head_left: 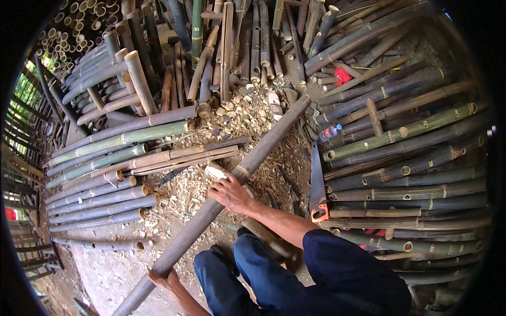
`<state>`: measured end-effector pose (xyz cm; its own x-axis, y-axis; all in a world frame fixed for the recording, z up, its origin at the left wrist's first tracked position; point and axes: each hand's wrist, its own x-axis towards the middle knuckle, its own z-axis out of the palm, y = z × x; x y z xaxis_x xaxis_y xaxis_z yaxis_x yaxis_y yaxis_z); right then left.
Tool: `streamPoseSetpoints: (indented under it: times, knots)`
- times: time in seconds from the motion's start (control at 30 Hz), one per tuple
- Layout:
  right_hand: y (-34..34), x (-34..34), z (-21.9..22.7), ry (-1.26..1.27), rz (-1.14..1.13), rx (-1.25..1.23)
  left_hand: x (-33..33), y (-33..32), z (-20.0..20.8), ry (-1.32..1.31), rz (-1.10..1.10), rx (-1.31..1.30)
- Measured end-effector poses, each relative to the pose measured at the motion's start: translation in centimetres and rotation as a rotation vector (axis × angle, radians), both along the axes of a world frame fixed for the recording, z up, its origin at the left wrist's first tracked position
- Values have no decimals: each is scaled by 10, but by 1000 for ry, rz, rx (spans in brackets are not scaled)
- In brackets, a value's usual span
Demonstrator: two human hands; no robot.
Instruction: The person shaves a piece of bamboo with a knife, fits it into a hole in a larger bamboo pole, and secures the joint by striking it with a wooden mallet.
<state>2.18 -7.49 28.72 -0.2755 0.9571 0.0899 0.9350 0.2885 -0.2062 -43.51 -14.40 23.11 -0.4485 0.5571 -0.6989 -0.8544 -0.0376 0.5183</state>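
Note:
A long dark bamboo pole (182, 243) runs diagonally before me, from the lower left up to the upper middle, with a pale ring at one joint. My left hand (164, 279) is closed around its lower part. Farther up, my right hand (232, 196) lies over the pole just below the pale joint, fingers curled on it. A pale wooden block (217, 171) shows beside those fingertips, partly under the pole; whether the fingers touch it I cannot tell. To the right stands a hand saw (317, 179) with an orange handle, leaning by the bamboo stack.
Bamboo poles with cut holes (406, 171) are piled on the right, and more poles (100, 205) lie on the left. Upright bamboo pieces (226, 52) crowd the back. Wood chips (232, 121) cover the floor. A plastic bottle (329, 132) rests near the saw.

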Motion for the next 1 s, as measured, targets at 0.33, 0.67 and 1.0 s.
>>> streamPoseSetpoints:
  times: [0.33, 0.67, 1.0]
  knots:
    - [-13, 138, 205, 98, -374, -334, 155, 6, 347, 113, -774, 297]
    - [52, 71, 485, 412, 58, -135, 337, 114, 523, 331, -1090, 593]
    - [108, 110, 465, 636, -182, 106, 368, 190, 548, 550, -1314, 553]
